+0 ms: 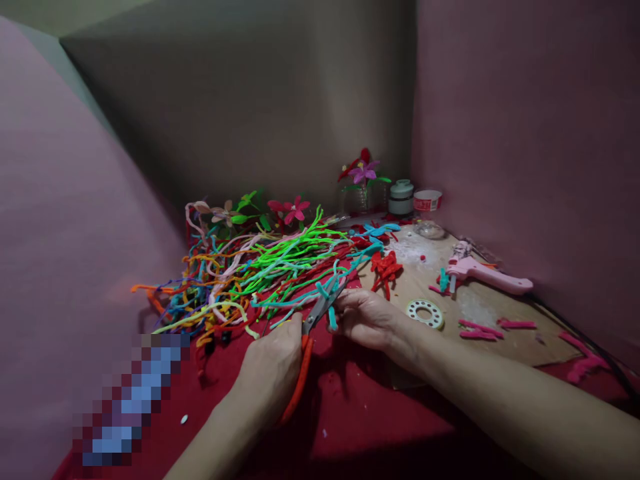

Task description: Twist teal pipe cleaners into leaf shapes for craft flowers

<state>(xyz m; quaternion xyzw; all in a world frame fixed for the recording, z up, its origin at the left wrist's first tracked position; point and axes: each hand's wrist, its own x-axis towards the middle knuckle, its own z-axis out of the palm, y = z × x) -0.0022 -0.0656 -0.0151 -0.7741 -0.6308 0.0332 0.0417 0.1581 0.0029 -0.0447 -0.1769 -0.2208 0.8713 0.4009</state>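
Observation:
My left hand (277, 353) is closed around the orange handles of a pair of scissors (320, 310), whose blades point up and to the right. Between my two hands, a short turquoise pipe cleaner (333, 317) lies across the blades. My right hand (367, 320) pinches the turquoise pipe cleaner close to the blade tips; its fingertips are partly hidden. Just beyond my hands spreads a big heap of pipe cleaners (280, 260) in green, pink, orange, blue and other colours. Red bent pipe cleaner pieces (386, 267) lie past my right hand.
A pink glue gun (490, 275) rests on a cardboard sheet (540, 333) at the right, near pink pipe cleaner pieces (480, 330) and a round disc with holes (425, 313). Pipe cleaner flowers (364, 172), a green jar (401, 198) and a tub (427, 200) stand at the back.

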